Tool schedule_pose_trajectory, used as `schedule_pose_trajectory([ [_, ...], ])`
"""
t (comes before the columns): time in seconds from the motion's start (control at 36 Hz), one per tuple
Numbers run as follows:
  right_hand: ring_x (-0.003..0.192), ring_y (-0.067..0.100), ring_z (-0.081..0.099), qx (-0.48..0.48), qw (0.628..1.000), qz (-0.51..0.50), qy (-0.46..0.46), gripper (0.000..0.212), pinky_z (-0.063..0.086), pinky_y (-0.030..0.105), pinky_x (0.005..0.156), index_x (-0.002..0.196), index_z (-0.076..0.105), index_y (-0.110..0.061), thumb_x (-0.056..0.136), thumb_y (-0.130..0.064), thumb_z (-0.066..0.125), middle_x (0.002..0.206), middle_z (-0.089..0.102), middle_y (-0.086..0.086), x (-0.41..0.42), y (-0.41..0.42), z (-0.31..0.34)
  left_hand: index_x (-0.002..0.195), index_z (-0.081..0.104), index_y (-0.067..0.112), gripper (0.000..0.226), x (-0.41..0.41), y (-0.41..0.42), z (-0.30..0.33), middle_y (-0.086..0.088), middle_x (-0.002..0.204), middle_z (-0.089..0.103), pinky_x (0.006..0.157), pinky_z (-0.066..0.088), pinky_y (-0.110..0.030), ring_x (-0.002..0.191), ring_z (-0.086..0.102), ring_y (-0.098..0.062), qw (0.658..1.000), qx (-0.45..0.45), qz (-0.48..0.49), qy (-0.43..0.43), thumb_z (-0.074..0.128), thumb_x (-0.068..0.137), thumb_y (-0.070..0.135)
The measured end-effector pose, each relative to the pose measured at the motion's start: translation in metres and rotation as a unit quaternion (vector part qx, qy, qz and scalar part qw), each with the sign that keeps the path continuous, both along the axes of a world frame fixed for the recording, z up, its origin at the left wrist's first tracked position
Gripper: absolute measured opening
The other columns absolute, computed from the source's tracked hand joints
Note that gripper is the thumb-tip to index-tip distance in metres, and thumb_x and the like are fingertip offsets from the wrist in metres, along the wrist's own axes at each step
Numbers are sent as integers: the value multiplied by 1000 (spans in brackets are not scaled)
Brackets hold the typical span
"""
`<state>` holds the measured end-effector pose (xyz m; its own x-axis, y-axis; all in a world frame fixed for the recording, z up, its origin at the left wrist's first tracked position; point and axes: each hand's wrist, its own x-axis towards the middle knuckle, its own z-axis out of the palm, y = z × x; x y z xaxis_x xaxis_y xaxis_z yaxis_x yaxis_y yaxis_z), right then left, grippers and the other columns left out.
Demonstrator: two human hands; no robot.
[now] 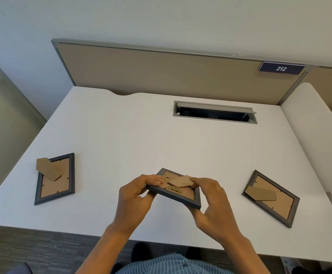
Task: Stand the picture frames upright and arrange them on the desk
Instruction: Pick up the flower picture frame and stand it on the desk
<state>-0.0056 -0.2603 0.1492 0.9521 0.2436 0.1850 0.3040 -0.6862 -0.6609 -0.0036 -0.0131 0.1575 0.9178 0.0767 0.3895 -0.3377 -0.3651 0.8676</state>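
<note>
Over the tabletop point(161, 139), both hands' fingers point(155, 181) gripped the middle frame point(178, 196), the right hand point(210, 202) pinching its stand point(181, 181). None stood yet; the left frame point(55, 179) and right frame point(271, 198) lay face-down.

Left hand point(135, 196) fingers point(154, 179) curled in grip; right hand point(212, 202) pinching, both forearms angled inward.

I see three frames along the tabletop's point(161, 139) near edge: the left frame point(55, 178) and right frame point(271, 198) lie face down. The middle frame point(176, 191) sits in both my hands; a cable hatch point(214, 113) lies near the far edge.
</note>
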Motion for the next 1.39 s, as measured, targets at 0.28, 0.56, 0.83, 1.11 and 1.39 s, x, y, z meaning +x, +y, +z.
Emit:
schedule_pose_trajectory([
  [0.28,137,18,51,-63,996,-60,-32,59,43,37,111,145,64,-28,88,-36,77,141,66,-9,-7,1,1,104,77,19,18,0,-10,-1,17,106,79,90,59,-19,106,76,-11,1000,8,-1,10,76,87,14],
  [0.56,141,19,42,2,993,-102,65,63,43,37,115,153,55,-39,94,-31,78,155,50,-14,-12,-3,-10,106,77,23,19,2,-19,-8,20,107,77,92,58,-18,106,75,-11,999,19,-11,24,75,88,17],
  [0.83,128,-29,43,207,953,-123,183,56,38,5,95,128,65,-68,95,-27,84,137,52,-51,-6,-16,-8,108,77,25,23,8,-35,-14,20,106,77,91,59,-18,104,75,-11,998,46,-24,45,78,88,14],
  [1.11,146,3,52,361,897,-128,220,64,37,33,116,126,76,-52,70,-83,80,145,67,-25,-3,-38,-3,101,78,22,21,26,-58,-16,11,94,79,83,62,-34,93,76,-20,991,47,-66,111,77,91,3],
  [1.39,128,-14,61,461,821,-172,289,40,38,23,106,122,83,-43,86,-59,75,134,76,-22,11,-58,-7,96,75,31,25,66,-83,-25,7,94,78,81,58,-25,93,73,-22,978,55,-133,150,74,90,6],
])
